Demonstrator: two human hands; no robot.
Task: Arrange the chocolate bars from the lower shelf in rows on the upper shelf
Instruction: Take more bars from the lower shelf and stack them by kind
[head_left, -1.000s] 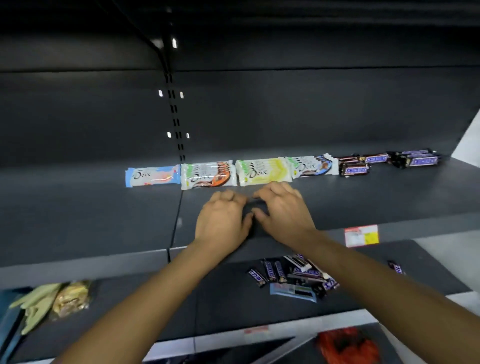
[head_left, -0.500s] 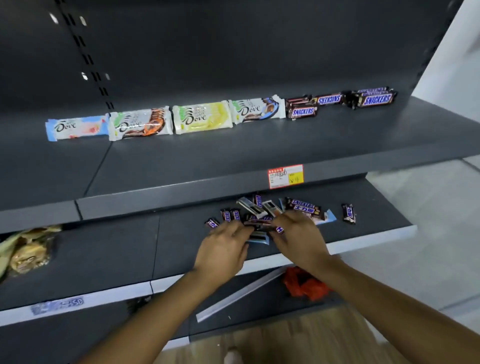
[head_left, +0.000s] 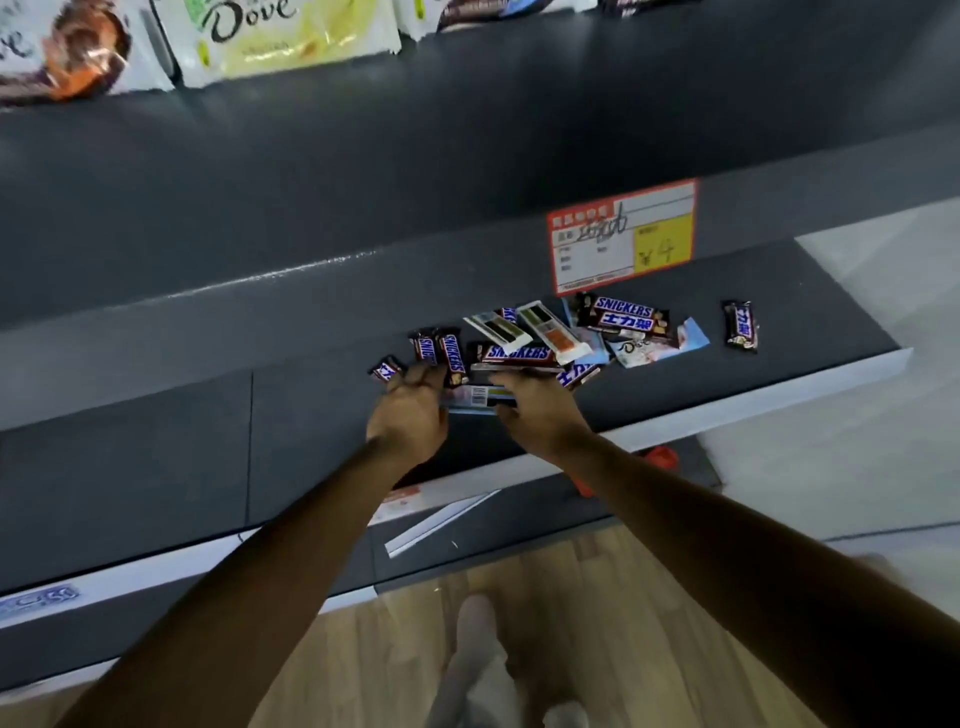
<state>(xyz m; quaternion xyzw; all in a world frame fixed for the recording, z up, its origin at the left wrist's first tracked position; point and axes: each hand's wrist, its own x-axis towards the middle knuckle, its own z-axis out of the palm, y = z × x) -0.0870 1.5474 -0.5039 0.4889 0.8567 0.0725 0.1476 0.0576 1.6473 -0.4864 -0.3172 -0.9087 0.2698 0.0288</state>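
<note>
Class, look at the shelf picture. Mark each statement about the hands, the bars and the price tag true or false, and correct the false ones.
1. The left hand and the right hand are both at the pile of bars on the lower shelf. True.
2. The price tag is fixed to the lower shelf's front edge. False: it is on the front edge of the upper shelf.
3. One small Snickers bar lies apart, to the right of the pile. True.
4. The upper shelf is bare. False: a yellow Dove pack lies on it.
</note>
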